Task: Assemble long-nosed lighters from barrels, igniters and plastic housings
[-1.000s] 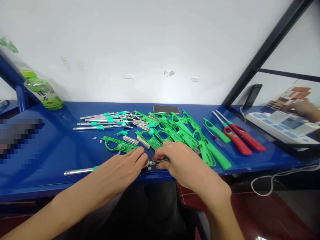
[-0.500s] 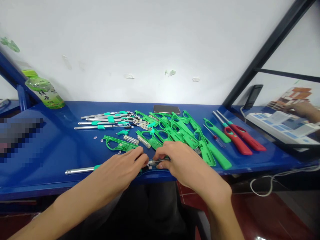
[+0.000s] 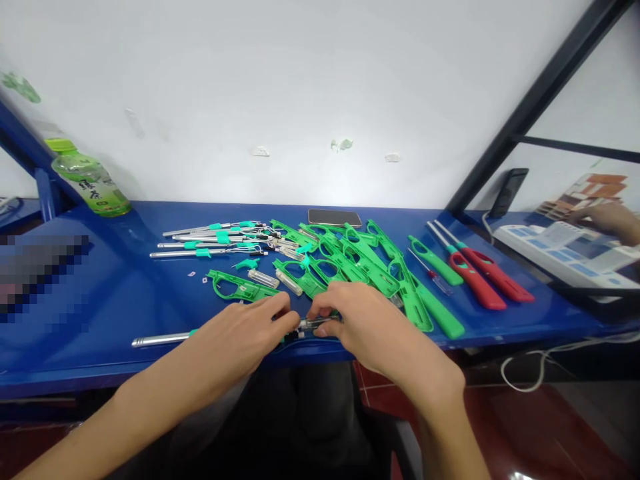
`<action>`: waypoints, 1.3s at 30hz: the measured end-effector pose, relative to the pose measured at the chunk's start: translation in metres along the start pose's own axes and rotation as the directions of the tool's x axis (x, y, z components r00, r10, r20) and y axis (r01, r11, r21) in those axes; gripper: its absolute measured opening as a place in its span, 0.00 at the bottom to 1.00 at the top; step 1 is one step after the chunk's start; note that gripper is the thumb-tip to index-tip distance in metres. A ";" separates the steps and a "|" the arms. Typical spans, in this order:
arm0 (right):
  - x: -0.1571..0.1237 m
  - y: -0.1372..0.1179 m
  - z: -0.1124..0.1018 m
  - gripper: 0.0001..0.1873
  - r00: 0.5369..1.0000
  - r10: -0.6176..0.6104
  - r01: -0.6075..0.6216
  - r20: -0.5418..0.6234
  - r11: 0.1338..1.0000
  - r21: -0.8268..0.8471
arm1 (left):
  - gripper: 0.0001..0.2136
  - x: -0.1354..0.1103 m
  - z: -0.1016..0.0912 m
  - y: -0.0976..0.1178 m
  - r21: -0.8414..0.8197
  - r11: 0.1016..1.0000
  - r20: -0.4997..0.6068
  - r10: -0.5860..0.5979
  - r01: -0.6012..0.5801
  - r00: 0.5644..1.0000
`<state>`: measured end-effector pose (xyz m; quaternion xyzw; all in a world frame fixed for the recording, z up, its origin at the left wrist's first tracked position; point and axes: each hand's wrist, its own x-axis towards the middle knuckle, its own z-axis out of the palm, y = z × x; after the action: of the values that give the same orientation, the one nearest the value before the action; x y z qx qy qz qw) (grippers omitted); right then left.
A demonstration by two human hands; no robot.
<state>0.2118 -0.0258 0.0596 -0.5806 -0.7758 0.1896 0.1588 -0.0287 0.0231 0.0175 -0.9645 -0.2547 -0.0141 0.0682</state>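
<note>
My left hand [image 3: 240,337] and my right hand [image 3: 363,320] meet at the front edge of the blue table [image 3: 100,313]. Both pinch a small clear and black lighter insert [image 3: 309,326] between their fingertips. A metal lighter tube [image 3: 160,340] with a teal collar sticks out to the left from under my left hand. Just behind my hands lies a heap of green plastic lighter shells [image 3: 350,263]. One separate green shell half [image 3: 237,289] lies behind my left hand.
Several metal tubes with teal collars [image 3: 210,240] lie at the back left, near a green drink bottle [image 3: 90,180]. A phone [image 3: 334,217] lies by the wall. Two red lighters [image 3: 480,270] and a small screwdriver [image 3: 430,273] are right. Another person's hand [image 3: 607,217] works over a white tray [image 3: 565,250].
Hardly anything differs. Both hands stay pinched on the small insert at the table's front edge, with only a slight shift of the view.
</note>
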 end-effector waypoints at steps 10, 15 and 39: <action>0.001 0.001 0.001 0.09 1.000 0.013 -0.014 0.010 1.000 0.015 | 0.18 -0.006 -0.001 0.000 -0.191 0.981 -0.130 0.003 -0.028 0.991; 0.001 0.002 0.001 0.08 1.000 0.009 -0.009 0.012 1.000 0.020 | 0.09 -0.015 -0.003 0.017 -0.257 0.966 -0.314 -0.094 0.010 0.945; -0.001 0.000 -0.004 0.09 0.999 -0.036 0.035 0.011 0.999 0.020 | 0.12 -0.021 -0.004 0.048 -0.266 0.955 -0.437 -0.240 0.131 0.867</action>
<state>0.2135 -0.0263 0.0630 -0.5640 -0.7850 0.1976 0.1634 -0.0228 -0.0290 0.0146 -0.9051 -0.3197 -0.2799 0.0148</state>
